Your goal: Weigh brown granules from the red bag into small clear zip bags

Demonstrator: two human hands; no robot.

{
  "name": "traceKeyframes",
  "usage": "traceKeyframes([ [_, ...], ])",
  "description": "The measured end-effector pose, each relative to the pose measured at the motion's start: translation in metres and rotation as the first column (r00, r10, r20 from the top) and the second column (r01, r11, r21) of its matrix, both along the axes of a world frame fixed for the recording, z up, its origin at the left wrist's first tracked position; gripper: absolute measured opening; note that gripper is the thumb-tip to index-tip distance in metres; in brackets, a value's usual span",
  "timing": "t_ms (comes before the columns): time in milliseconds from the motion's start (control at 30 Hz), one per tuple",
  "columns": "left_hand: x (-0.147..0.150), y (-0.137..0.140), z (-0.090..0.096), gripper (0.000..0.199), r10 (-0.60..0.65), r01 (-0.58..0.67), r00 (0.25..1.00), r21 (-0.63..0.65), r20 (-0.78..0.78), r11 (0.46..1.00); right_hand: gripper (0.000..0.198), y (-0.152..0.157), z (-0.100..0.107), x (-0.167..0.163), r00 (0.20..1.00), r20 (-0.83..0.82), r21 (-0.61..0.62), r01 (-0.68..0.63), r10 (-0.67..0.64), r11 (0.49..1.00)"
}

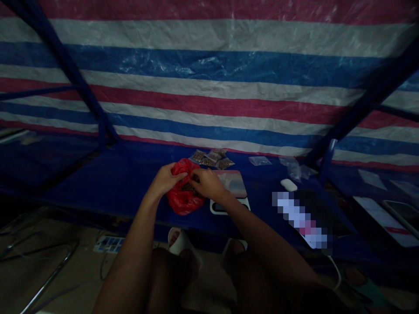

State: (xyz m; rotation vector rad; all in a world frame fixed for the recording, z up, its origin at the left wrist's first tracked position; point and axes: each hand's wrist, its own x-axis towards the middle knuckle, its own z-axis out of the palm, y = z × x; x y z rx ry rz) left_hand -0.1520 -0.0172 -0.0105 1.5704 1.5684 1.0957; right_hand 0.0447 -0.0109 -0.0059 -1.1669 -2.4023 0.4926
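Both hands together at the centre of the frame, over a red plastic bag point(183, 198) on a blue table point(124, 179). Left hand point(168, 179) pinching the bag's upper left edge, fingers closed on the plastic. Right hand point(207, 183) curled at the bag's open mouth, fingertips touching small dark pieces inside; cannot tell whether clamped on anything. Just right of the bag, partly under the right wrist, a small white scale point(229, 192) with a clear pouch lying on its platform. Above the hands, near the table's back edge, a cluster of small filled clear packets point(212, 158); further right, empty clear pouches point(260, 160) and a white earbud case point(288, 185). Behind everything, across the upper frame, a red, white and blue striped tarp point(209, 65). Lower centre, two feet in white slippers point(178, 242) on the floor.
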Motion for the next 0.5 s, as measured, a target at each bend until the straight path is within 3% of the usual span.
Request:
traceKeyframes([
  [200, 0.001, 0.000, -0.001, 0.038, -0.025, 0.026, 0.999, 0.024, -0.039, 0.999, 0.022, -0.003, -0.002, -0.004, 0.999, 0.030, 0.064, -0.036, 0.034, 0.997],
  [500, 0.002, 0.001, -0.007, 0.033, -0.048, 0.049, 0.998, 0.027, -0.043, 0.998, 0.016, -0.001, 0.000, -0.012, 0.995, 0.097, 0.112, 0.010, -0.021, 0.994],
])
